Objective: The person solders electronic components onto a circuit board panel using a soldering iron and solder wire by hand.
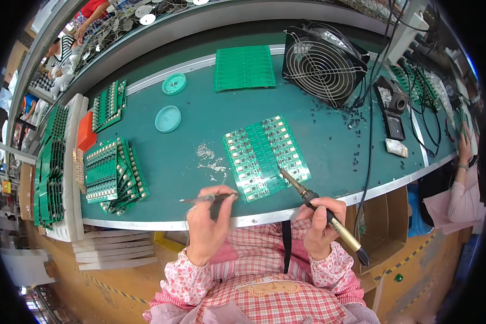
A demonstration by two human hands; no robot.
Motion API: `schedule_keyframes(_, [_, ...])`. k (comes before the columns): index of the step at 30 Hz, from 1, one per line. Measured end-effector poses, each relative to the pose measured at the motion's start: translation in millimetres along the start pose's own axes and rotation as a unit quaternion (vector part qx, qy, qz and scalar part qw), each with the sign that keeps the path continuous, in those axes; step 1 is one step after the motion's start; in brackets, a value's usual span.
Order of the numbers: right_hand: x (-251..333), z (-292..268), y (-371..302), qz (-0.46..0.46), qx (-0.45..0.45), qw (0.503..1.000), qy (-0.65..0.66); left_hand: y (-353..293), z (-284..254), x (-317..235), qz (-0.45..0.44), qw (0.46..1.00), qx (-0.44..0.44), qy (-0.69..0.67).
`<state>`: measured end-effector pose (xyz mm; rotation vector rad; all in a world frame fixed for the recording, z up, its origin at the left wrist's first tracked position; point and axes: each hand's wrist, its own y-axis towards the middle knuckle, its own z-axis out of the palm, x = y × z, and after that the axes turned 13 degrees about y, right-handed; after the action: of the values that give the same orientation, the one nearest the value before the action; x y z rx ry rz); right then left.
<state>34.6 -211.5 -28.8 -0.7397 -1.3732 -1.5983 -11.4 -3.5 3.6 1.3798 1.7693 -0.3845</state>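
One green circuit board (262, 154) is laid flat near the front edge of the surface (173, 175). One soldering iron (343, 231) is gripped by the right hand (323, 221), fingers closed round it, tip over the board; contact cannot be told. One thin metal tool (201, 199) is pinched in the left hand (208, 227). One fan (321, 67) is stood by the far edge.

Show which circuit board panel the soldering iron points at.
The green panel in the middle, at the tip of the soldering iron in the right hand; other panels lie toward the sides or farther back.
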Motion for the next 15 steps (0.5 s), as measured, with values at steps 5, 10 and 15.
schedule_keyframes(5, [8,-5,-15,0.019,-0.012,1.000,-0.010,-11,6,6,0.062,0.996,0.026,0.059])
schedule_keyframes(10, [6,-9,-19,0.008,-0.016,1.000,-0.001,-9,7,2,0.089,0.992,0.025,0.082])
schedule_keyframes(15, [6,-9,-21,0.004,-0.021,1.000,-0.013,-10,9,0,0.109,0.988,0.011,0.106])
